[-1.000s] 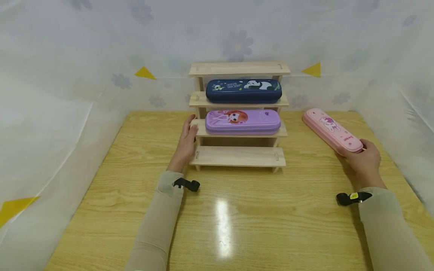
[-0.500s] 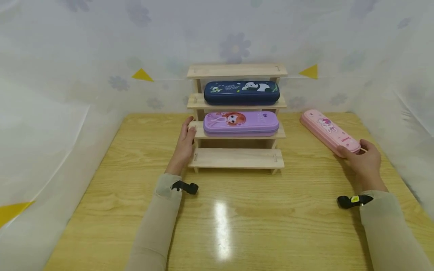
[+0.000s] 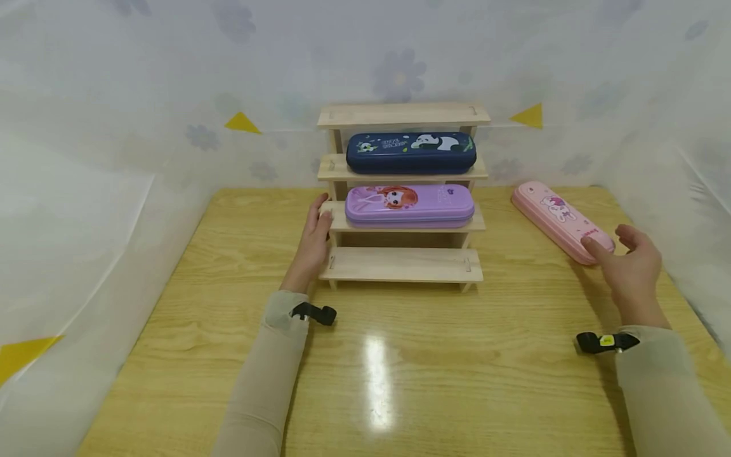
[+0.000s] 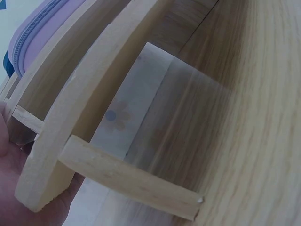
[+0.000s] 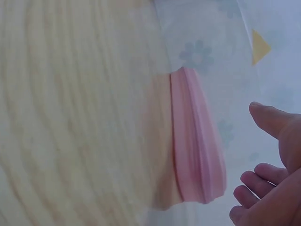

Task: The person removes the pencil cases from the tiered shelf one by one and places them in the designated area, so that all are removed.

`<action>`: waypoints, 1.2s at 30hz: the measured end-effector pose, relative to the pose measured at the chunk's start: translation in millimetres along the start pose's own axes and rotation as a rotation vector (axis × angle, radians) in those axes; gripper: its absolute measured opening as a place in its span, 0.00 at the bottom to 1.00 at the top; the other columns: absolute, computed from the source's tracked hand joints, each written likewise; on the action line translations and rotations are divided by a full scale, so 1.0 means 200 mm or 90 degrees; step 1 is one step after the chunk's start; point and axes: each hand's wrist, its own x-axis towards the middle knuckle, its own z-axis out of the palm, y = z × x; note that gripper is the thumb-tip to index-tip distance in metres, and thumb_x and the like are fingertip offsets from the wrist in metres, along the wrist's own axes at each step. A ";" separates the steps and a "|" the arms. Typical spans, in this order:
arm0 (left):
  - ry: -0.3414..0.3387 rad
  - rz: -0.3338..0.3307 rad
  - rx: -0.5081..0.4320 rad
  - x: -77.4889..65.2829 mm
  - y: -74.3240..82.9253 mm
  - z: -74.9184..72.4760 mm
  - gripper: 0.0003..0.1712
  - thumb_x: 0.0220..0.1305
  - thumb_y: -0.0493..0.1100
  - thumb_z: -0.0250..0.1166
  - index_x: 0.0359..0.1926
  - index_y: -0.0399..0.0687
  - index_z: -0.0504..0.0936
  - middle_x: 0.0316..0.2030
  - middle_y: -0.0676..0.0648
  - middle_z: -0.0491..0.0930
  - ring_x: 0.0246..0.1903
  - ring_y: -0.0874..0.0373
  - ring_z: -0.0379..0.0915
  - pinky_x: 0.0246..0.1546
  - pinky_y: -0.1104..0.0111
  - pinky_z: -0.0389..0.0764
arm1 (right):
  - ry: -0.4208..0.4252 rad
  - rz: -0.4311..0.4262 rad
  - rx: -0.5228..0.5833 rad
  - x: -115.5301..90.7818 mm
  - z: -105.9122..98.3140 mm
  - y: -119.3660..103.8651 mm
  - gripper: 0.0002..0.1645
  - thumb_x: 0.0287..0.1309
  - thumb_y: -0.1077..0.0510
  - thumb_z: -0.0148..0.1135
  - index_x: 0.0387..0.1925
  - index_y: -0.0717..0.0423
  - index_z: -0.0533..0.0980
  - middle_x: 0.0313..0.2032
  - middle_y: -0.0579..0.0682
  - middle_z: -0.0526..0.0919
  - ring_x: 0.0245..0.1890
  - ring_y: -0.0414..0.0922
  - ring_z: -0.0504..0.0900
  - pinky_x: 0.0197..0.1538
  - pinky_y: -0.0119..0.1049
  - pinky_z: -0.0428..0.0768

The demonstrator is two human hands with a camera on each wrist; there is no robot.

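At the left end of a stepped wooden display rack (image 3: 400, 263), my left hand (image 3: 311, 247) grips the side near the second step from the bottom. The left wrist view shows part of that hand (image 4: 28, 197) behind the rack's edge. A pink pencil case (image 3: 562, 222) with a rabbit print lies flat and slanted on the table at the right. My right hand (image 3: 634, 270) is by its near end, fingers spread and relaxed. In the right wrist view a gap shows between that hand and the pink side of the case (image 5: 197, 141).
On the rack's second step from the bottom lies a purple pencil case (image 3: 434, 203) with a girl print. A dark blue panda pencil case (image 3: 394, 158) lies one step above. The wood-grain table (image 3: 468, 368) meets pale flowered sheeting (image 3: 171, 76) behind and at the sides.
My right hand has let go of the pink pencil case and drawn back slightly to the right, its fingers opening. The left hand keeps its hold on the rack.
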 end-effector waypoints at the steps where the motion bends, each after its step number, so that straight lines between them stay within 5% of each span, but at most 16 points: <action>1: 0.001 0.000 0.001 0.00 0.00 0.00 0.31 0.80 0.57 0.37 0.78 0.59 0.46 0.77 0.47 0.42 0.73 0.48 0.47 0.71 0.53 0.49 | 0.001 -0.005 0.005 0.00 0.00 -0.01 0.51 0.59 0.37 0.65 0.76 0.49 0.56 0.75 0.49 0.55 0.72 0.48 0.51 0.71 0.42 0.52; 10: 0.005 0.004 0.010 0.00 0.01 0.00 0.31 0.79 0.59 0.37 0.78 0.61 0.48 0.76 0.47 0.44 0.72 0.48 0.48 0.70 0.52 0.51 | -0.038 -0.092 0.048 -0.07 0.02 -0.10 0.44 0.60 0.44 0.67 0.74 0.44 0.61 0.72 0.46 0.61 0.73 0.41 0.53 0.70 0.28 0.50; 24: 0.004 -0.002 0.008 -0.01 0.01 0.01 0.31 0.79 0.58 0.37 0.78 0.62 0.47 0.77 0.49 0.41 0.73 0.49 0.47 0.71 0.54 0.50 | -0.122 -0.313 0.116 -0.20 0.11 -0.28 0.36 0.61 0.63 0.67 0.70 0.52 0.67 0.62 0.48 0.71 0.60 0.37 0.70 0.56 0.19 0.69; 31: -0.011 -0.017 -0.004 -0.01 0.03 -0.01 0.30 0.81 0.52 0.37 0.78 0.58 0.45 0.77 0.47 0.38 0.73 0.47 0.44 0.70 0.52 0.49 | -0.180 -0.337 0.144 -0.24 0.18 -0.36 0.37 0.61 0.64 0.68 0.70 0.51 0.67 0.64 0.50 0.70 0.61 0.41 0.71 0.50 0.19 0.73; 36: -0.017 -0.020 0.005 -0.05 0.13 0.01 0.30 0.81 0.48 0.36 0.78 0.52 0.45 0.77 0.43 0.40 0.73 0.45 0.45 0.70 0.51 0.50 | -0.209 -0.357 0.154 -0.26 0.23 -0.40 0.38 0.61 0.64 0.67 0.71 0.51 0.66 0.65 0.50 0.69 0.64 0.44 0.69 0.54 0.20 0.71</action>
